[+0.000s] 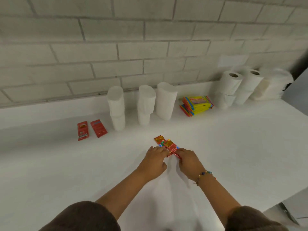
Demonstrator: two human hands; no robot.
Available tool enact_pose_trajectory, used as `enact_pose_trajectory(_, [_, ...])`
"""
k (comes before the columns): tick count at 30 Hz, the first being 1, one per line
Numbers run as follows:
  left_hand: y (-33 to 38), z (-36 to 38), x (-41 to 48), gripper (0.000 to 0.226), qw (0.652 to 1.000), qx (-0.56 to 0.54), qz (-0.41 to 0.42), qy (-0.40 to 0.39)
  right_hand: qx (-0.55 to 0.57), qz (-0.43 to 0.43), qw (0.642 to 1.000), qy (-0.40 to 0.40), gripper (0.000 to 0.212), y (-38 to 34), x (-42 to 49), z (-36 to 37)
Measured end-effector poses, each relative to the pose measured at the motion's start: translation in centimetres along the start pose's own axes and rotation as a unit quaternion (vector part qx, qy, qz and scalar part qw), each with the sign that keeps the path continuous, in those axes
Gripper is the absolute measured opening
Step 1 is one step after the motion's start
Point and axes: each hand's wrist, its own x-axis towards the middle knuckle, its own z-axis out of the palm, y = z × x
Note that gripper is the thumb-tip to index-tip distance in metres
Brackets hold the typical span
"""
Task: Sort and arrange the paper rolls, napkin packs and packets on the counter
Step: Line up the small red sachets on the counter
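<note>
Two red foil packets point(171, 146) lie overlapped mid-tabletop point(233, 147). Your left hand point(155, 161) presses flat fingers on their near ends; your right hand point(190, 162) pinches the upper one's edge. Likely light, thin, slippery: take them by the sealed short ends.

On the white counter point(233, 147), the left hand point(154, 161) touches two overlapping shiny red packets point(171, 146), and the right hand point(190, 161) grips the upper one. White napkin stacks point(165, 100) stand behind them, near the wall.
</note>
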Motion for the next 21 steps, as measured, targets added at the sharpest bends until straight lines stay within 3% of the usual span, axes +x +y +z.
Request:
enact_pose_trajectory(5, [1.4,1.6,1.3,0.057,0.995,0.074,-0.033,-0.052,-0.060,0.027,0.998,-0.021,0.044,1.4,-0.6,-0.3])
enact_pose_trajectory(11, [-0.9,2.0,-1.4,0.049,0.989,0.102,-0.102,-0.014,-0.120,-0.045,0.991,-0.040,0.053,0.6,-1.2,0.8])
enact_pose_trajectory(17, [-5.5,0.7,-10.0,0.045,0.962,0.071,-0.260,0.032,-0.077,-0.174,0.979,-0.072,0.057,-6.0,-0.5,3.6])
enact_pose_trajectory(21, [-8.9,-1.1,-15.9,0.043,0.934,0.068,-0.341,0.077,-0.080,-0.229,0.962,-0.122,0.071,-12.6,-0.3,6.1])
